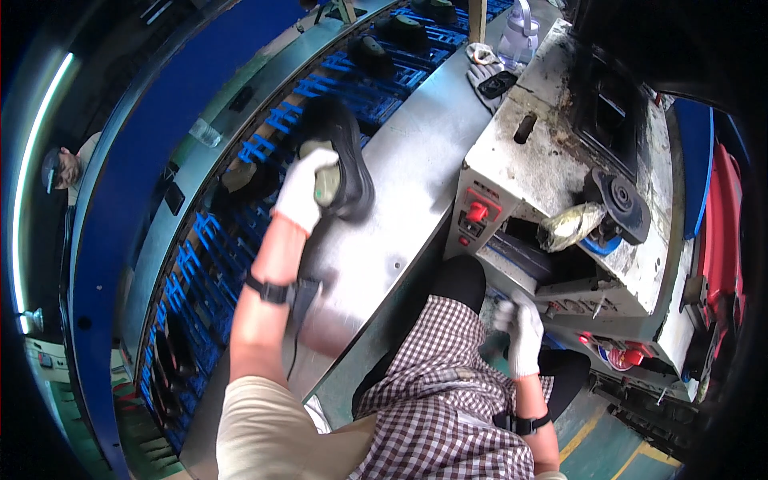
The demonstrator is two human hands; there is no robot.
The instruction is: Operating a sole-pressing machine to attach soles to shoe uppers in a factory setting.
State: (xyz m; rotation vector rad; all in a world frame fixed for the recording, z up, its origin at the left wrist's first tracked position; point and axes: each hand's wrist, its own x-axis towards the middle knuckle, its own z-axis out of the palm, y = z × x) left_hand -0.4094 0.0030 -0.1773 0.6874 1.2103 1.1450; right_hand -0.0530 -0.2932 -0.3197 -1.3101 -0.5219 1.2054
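Note:
My left hand point(300, 190), in a white glove, is closed around a black shoe point(358, 180) with an olive-green area on its near side. The shoe is slightly blurred and held at the edge of a bare metal ledge point(412, 152), beside the blue slatted conveyor point(210, 236). Down at the right, my gloved right hand point(522, 336) hovers beside my knee, in front of a worn white machine point(500, 160). Its fingers are bent and somewhat apart, and nothing shows in them.
More dark shoes point(370, 58) sit along the conveyor. At the ledge's far end lie work gloves point(484, 78) by a clear bottle point(520, 36). The machine carries a red switch point(478, 211) and a black round part point(620, 196). Another person point(68, 170) is at far left.

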